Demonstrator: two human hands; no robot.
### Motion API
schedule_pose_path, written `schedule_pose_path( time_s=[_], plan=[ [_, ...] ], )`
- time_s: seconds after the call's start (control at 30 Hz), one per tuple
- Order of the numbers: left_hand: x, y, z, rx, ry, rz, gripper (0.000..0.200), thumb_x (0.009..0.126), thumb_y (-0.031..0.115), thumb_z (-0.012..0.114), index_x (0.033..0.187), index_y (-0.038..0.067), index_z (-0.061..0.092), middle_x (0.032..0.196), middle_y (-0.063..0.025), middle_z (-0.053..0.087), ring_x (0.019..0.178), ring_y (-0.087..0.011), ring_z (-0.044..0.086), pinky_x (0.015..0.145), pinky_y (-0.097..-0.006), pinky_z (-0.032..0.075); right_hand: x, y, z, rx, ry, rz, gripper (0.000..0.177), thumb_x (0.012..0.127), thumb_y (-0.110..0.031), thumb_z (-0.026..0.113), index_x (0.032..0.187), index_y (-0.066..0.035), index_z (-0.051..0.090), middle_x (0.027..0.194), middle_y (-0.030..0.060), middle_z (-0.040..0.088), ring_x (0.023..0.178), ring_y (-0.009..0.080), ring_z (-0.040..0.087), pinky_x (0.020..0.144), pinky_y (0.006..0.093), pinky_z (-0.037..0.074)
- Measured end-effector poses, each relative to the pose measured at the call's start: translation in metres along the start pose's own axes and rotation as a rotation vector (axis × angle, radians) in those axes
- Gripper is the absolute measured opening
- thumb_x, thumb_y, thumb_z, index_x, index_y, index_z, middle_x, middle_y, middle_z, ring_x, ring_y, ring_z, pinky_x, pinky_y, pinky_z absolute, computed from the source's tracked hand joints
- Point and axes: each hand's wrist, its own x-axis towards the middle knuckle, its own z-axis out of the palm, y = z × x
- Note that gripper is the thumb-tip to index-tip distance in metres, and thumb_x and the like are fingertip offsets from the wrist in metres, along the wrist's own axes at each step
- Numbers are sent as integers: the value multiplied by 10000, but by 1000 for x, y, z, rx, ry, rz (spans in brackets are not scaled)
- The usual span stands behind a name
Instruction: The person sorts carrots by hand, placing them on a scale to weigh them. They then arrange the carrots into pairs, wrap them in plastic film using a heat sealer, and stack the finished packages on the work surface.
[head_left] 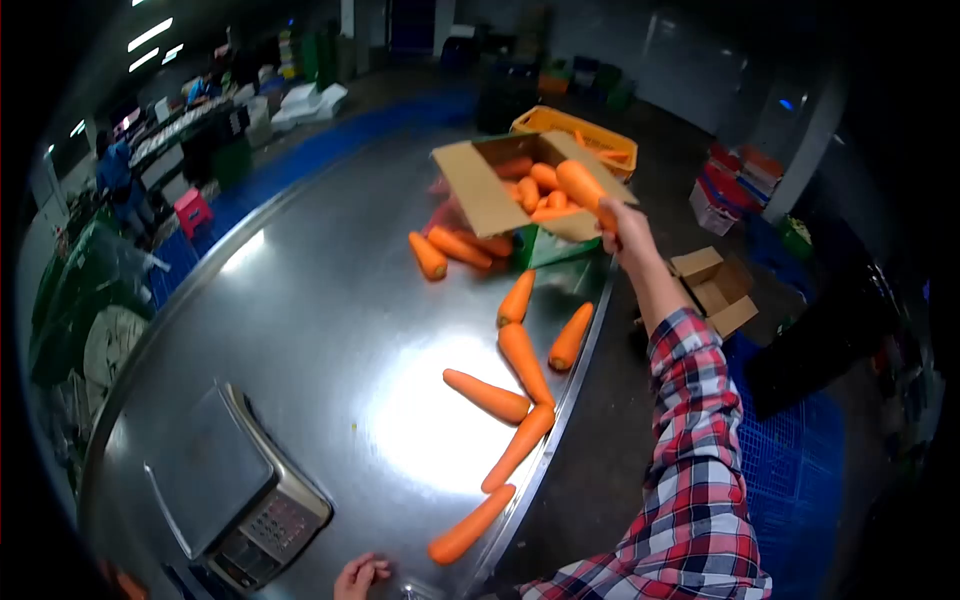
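My right hand [622, 228] is wrapped round the thick end of a carrot [580, 184], over the right side of an open cardboard box [475, 190] full of carrots. Several loose carrots [522, 362] lie in a chain on the steel table [330, 330] near its right edge, and more carrots [458, 247] lie beside the box. My left hand [362, 575] shows at the bottom edge, its fingers curled, low over the table; whatever it may hold is too small to make out.
A scale [240, 490] stands at the table's lower left. Behind the box is an orange crate [622, 145]. An empty open carton [715, 290] is on the floor at right. Two people work at the far left, near a pink stool [192, 210].
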Motion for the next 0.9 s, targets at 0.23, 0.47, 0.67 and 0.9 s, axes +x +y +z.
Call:
schedule_pose_path(
  time_s=[0.23,0.47,0.67,0.9],
  plan=[
    [9,-38,10,-80,-23,-59,275,929,112,514,1157,-41,537,995,-124,649,844,-162,622,808,-277,492,10,37,48,-240,-213,-247,548,847,-291,611,1283,-21,418,1233,136,499,1103,222,506,876,346,448],
    [6,-44,1,-124,22,-72,273,935,121,507,1152,-42,540,984,-125,649,827,-160,623,798,-277,500,-62,171,22,-1309,-633,-478,336,823,-342,604,867,-9,622,754,154,647,707,262,633,659,347,509],
    [-10,-34,0,-124,42,-22,271,934,114,506,1152,-45,538,990,-122,647,833,-156,622,799,-272,500,-163,169,75,-1432,-551,-102,418,801,-403,620,909,1,628,842,185,645,797,322,627,733,381,495],
    [-24,-53,-1,-166,53,-16,272,933,107,505,1156,-47,533,1007,-123,642,862,-163,619,809,-276,496,-192,182,106,-739,-822,440,550,866,-487,510,1086,14,571,933,140,613,821,236,607,749,347,496]
  ],
)
